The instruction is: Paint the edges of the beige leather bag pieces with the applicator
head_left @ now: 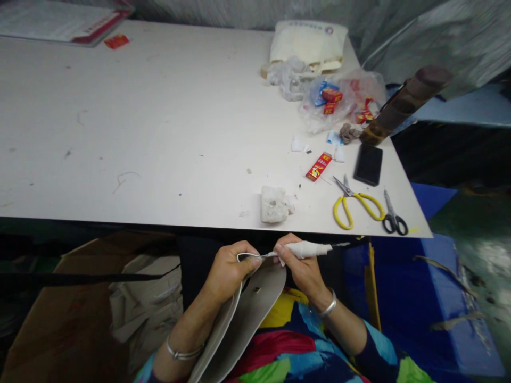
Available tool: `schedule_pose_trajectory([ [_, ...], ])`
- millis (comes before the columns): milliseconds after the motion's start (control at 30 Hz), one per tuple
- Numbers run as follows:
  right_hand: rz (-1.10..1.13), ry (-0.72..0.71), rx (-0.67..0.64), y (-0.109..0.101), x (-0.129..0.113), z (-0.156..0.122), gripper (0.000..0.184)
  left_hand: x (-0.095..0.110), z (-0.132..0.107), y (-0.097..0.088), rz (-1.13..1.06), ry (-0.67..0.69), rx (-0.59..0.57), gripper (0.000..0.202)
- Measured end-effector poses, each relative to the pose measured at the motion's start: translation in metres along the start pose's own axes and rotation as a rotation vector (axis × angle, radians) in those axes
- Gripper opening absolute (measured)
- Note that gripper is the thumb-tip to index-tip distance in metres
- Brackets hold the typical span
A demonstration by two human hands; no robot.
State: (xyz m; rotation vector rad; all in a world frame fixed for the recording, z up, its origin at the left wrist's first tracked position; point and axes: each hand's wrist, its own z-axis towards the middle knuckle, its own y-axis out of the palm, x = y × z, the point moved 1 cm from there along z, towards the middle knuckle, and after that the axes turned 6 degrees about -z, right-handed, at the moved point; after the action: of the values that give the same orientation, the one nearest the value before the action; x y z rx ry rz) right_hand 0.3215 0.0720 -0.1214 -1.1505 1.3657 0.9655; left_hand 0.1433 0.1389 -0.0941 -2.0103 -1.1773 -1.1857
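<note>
My left hand (231, 267) is closed, with thumb and fingers pinching the upper edge of an off-white folded panel (261, 306). The panel lies across my lap in two layers, and a small metal fastener shows on its inner face. In my closed right hand (300, 266) is a tool with a white-wrapped handle (305, 249). Its thin tip meets the panel's edge right beside my left fingertips; whether it goes through cannot be made out. Above my hands, near the table's front edge, sits a whitish block (273, 204) in crumpled clear wrap.
On the white table (159, 117), to the right, lie yellow-handled scissors (347, 197), black-handled snips (393, 215), a phone (368, 164), a red box (319, 166) and a standing dark bottle (403, 106). Behind are plastic bags (339, 101) and a cream cloth bag (307, 45). A cardboard box (75, 319) stands left.
</note>
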Motion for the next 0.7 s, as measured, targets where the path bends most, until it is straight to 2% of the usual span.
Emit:
schedule_pose_trajectory([
  [100,0.122,0.050,0.031,0.007,0.009,-0.007,0.028,0.001,0.001,-0.004,-0.025,-0.019,0.020,0.022],
  [200,0.146,-0.002,0.096,0.006,0.006,-0.006,0.024,0.001,0.002,-0.007,-0.072,-0.047,0.032,0.024],
  [300,0.057,-0.122,0.224,-0.007,-0.002,0.003,0.020,0.002,0.004,-0.009,-0.091,-0.068,0.029,0.025],
  [433,-0.186,-0.251,0.365,-0.028,-0.010,0.020,0.017,0.007,0.007,-0.010,-0.020,-0.040,0.015,0.023],
  [533,-0.297,-0.299,0.370,-0.035,-0.012,0.029,0.018,0.009,0.010,-0.013,-0.096,-0.054,0.026,0.027],
  [700,-0.318,-0.295,0.325,-0.032,-0.011,0.037,0.019,0.018,0.012,-0.024,-0.392,-0.193,0.043,0.044],
])
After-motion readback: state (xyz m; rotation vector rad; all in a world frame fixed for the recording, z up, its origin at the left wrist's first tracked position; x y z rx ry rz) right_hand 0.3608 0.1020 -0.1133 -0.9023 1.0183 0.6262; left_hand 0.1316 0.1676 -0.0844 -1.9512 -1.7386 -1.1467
